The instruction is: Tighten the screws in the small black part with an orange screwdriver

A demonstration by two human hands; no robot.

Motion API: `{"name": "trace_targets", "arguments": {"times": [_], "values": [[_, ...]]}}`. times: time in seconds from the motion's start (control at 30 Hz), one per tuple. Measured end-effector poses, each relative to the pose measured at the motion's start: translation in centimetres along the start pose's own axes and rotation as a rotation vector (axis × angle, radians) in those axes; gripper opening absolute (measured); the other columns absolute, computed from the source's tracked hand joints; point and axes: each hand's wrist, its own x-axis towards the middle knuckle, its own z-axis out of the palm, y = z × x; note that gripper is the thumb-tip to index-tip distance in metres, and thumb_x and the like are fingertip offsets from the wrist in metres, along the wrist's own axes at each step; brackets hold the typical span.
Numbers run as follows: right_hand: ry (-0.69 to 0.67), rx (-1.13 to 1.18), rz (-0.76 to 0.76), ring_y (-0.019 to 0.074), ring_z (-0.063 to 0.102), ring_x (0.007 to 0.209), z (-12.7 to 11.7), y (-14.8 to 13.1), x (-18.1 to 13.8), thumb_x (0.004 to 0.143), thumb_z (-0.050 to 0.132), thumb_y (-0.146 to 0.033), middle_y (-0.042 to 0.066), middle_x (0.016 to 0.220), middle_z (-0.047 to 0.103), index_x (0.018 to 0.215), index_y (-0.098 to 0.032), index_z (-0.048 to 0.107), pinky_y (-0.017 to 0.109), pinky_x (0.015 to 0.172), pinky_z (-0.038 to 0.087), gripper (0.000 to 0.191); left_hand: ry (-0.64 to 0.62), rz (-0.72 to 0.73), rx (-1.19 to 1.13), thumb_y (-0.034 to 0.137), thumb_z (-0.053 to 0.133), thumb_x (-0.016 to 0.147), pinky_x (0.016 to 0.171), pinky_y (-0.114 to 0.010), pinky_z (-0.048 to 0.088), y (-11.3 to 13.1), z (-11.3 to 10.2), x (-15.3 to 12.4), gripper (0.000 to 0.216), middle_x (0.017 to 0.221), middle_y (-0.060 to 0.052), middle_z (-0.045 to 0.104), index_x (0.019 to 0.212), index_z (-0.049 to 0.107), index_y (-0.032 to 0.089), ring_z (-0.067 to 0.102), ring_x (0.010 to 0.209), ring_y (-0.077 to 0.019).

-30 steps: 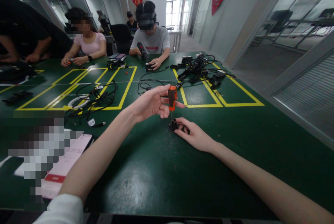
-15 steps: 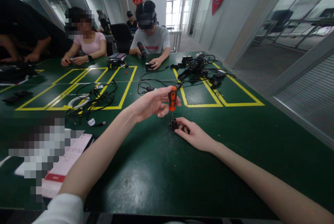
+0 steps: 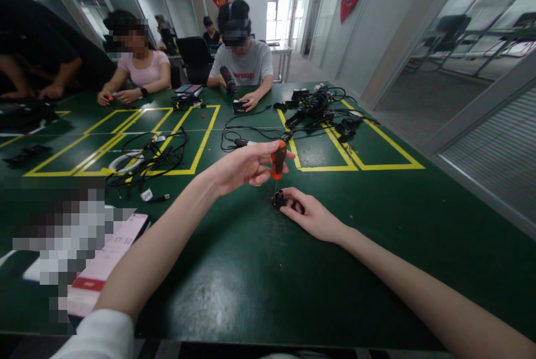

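An orange-and-black screwdriver (image 3: 279, 160) stands nearly upright in front of me. My left hand (image 3: 247, 166) grips its handle between thumb and fingers. The thin shaft points down into a small black round part (image 3: 277, 201) with a short raised post, lying on the green table (image 3: 251, 269). My right hand (image 3: 307, 214) pinches this part from its right side and rests on the tabletop. Where exactly the tip meets the part is too small to tell.
Tangled black cables (image 3: 318, 105) lie at the back right, and more cables (image 3: 163, 149) at the left. A phone (image 3: 121, 247) with a lit pink screen is near my left forearm. Yellow tape (image 3: 393, 168) marks the table. Across it, a person (image 3: 247, 63) holds a power tool (image 3: 228, 80).
The screwdriver's handle has turned about its axis and leans slightly more to the right. My left fingers have shifted a little on it. The right hand and the black part keep their place.
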Motion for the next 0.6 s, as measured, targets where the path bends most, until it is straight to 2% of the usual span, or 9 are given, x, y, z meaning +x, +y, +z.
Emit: {"name": "trace_targets", "arguments": {"times": [0.13,0.3,0.37,0.5,0.6], "values": [[-0.001,0.002,-0.001,0.0141,0.051,0.064,-0.06,-0.01,-0.02,0.097,0.057,-0.035,0.000,0.082,0.060,0.126,-0.018,0.059,0.028,0.062,0.041,0.034,0.022,-0.001,0.005,0.061,0.077,0.079,0.044,-0.019,0.026,-0.07,-0.07,-0.03,0.052,0.094,-0.006,0.069,0.097,0.069,0.013,0.045,0.052,-0.0044],[0.002,0.005,0.001,0.0139,0.051,0.063,-0.03,-0.02,0.01,0.097,0.058,-0.035,-0.001,0.081,0.061,0.126,-0.018,0.059,0.028,0.062,0.042,0.034,-0.005,-0.035,-0.026,0.068,0.060,0.089,0.045,-0.022,0.033,0.09,-0.11,0.10,0.057,0.097,-0.013,0.074,0.094,0.065,0.012,0.050,0.050,-0.0079],[0.005,0.006,0.005,0.0139,0.051,0.063,-0.02,-0.04,0.01,0.096,0.058,-0.034,-0.001,0.080,0.061,0.126,-0.019,0.059,0.027,0.062,0.042,0.033,-0.004,-0.047,-0.049,0.066,0.056,0.092,0.045,-0.022,0.034,0.15,-0.12,0.15,0.053,0.099,-0.015,0.075,0.094,0.063,0.013,0.050,0.049,-0.0078],[0.006,0.001,0.011,0.0145,0.053,0.064,-0.06,-0.15,0.00,0.096,0.059,-0.034,0.000,0.081,0.062,0.126,-0.018,0.060,0.027,0.061,0.043,0.033,0.006,-0.022,-0.056,0.055,0.061,0.093,0.044,-0.021,0.030,0.26,0.05,0.15,0.041,0.092,-0.011,0.074,0.094,0.061,0.014,0.045,0.045,-0.0054],[0.002,-0.009,0.011,0.0145,0.052,0.064,-0.12,-0.29,0.00,0.096,0.059,-0.034,0.000,0.082,0.062,0.126,-0.018,0.060,0.027,0.061,0.043,0.034,0.012,-0.003,-0.043,0.054,0.068,0.088,0.045,-0.021,0.026,0.31,0.20,0.06,0.044,0.088,-0.009,0.072,0.100,0.064,0.012,0.043,0.046,-0.0048]]}}
